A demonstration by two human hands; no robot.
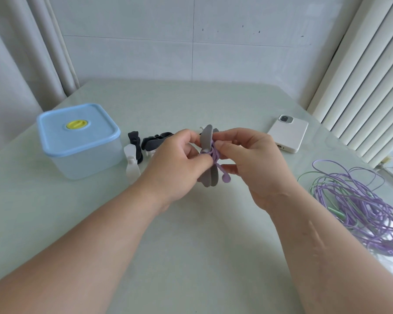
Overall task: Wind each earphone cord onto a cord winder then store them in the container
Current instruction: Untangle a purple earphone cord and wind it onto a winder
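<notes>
You are holding the grey cord winder (207, 139) up over the middle of the table (191, 234), between both hands. Your left hand (176, 162) is curling round its left side, with thumb and fingertips pinching the winder at its waist. Your right hand (250, 155) is meeting it from the other side. There the thumb and forefinger are pinching the purple earphone cord (214, 152) where it is wrapping round the waist, and the lower fingers are bending underneath. A purple earbud (226, 177) is dangling just below those fingers, beside the winder's lower wing.

Your fingers are covering the winder's middle, so the number of turns lying on it is hard to make out. The black winders (156, 141) and a white winder (132, 165) are lying partly behind your left hand, and how many there are isn't plain. The tangle of purple and green cords (359, 200) is running off the right edge of the view.

The container (77, 159) is sitting at the left, close to the table's edge, wearing its blue lid (61, 132). The white phone (288, 132) is lying at the far right, near that edge. Bare tabletop is showing between your forearms, and also beyond your hands towards the wall (191, 41).
</notes>
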